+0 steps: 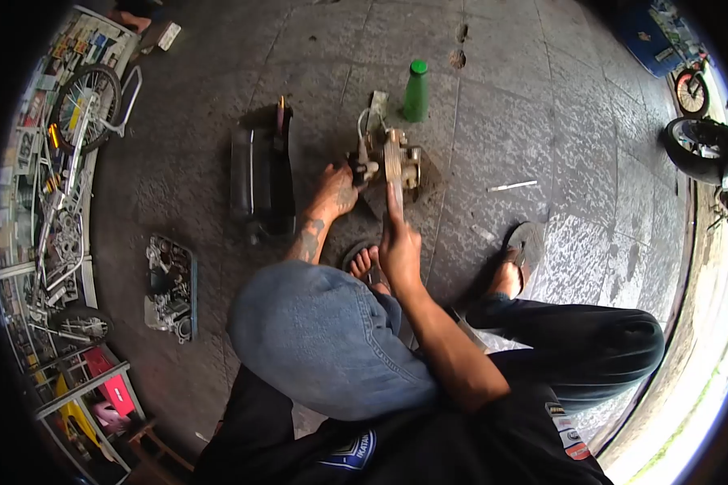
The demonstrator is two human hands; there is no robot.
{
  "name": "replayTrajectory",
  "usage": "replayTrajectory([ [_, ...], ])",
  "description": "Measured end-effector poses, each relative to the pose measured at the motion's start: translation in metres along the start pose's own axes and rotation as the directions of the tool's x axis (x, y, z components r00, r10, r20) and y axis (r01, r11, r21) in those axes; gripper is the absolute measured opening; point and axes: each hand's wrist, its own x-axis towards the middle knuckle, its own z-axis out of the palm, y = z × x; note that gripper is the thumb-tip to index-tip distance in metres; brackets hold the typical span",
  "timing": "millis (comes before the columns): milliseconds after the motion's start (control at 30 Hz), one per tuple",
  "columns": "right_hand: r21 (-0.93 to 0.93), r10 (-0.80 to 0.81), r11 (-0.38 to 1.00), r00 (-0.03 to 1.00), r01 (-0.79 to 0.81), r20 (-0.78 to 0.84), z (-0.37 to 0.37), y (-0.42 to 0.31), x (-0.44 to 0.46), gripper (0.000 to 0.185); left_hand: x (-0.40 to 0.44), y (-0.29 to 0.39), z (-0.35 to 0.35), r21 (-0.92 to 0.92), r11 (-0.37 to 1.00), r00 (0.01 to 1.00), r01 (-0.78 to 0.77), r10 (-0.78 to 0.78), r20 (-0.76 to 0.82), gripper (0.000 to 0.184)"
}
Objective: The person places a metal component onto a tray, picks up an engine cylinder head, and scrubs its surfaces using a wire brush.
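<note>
A dirty metal engine part rests on the floor in front of me, with a hose at its left side. My left hand touches the part's left side, its fingers bent and partly hidden against it. My right hand is closed round the handle of a flat brush-like tool, which lies over the middle of the part. The forefinger stretches along the handle. A green bottle stands just behind the part.
Left of the part lies a black open case. Farther left is a tray of metal parts. A white stick-like item lies to the right. My sandalled feet are near the part. A bicycle-like frame stands at far left.
</note>
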Motion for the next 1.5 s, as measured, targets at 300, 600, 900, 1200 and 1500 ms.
replayTrajectory([
  [300, 0.016, -0.024, 1.0, 1.0, 0.024, 0.018, -0.008, -0.003, 0.009, 0.082, 0.012, -0.026, 0.034, -0.331, 0.937, 0.993, 0.114, -0.099, 0.06, 0.062],
  [600, -0.004, 0.143, 0.989, 0.977, -0.145, 0.16, -0.02, -0.014, 0.009, 0.09, 0.013, 0.005, -0.018, -0.07, 0.989, 0.98, 0.131, -0.119, 0.162, 0.04],
  [900, -0.084, -0.073, 0.994, 0.996, 0.068, -0.051, -0.032, 0.005, 0.018, 0.076, 0.002, 0.014, -0.013, -0.081, 0.989, 0.991, 0.123, -0.118, 0.065, 0.049],
  [1200, 0.424, 0.49, 0.801, 0.87, -0.422, -0.059, -0.072, 0.008, 0.03, 0.05, -0.011, 0.056, -0.04, -0.069, 0.954, 0.921, 0.29, -0.298, -0.25, 0.087],
  [1500, 0.392, 0.448, 0.8, 0.887, -0.454, 0.112, -0.067, 0.011, 0.037, 0.047, 0.025, 0.047, -0.009, -0.439, 0.863, 0.825, 0.249, -0.426, -0.37, 0.073],
])
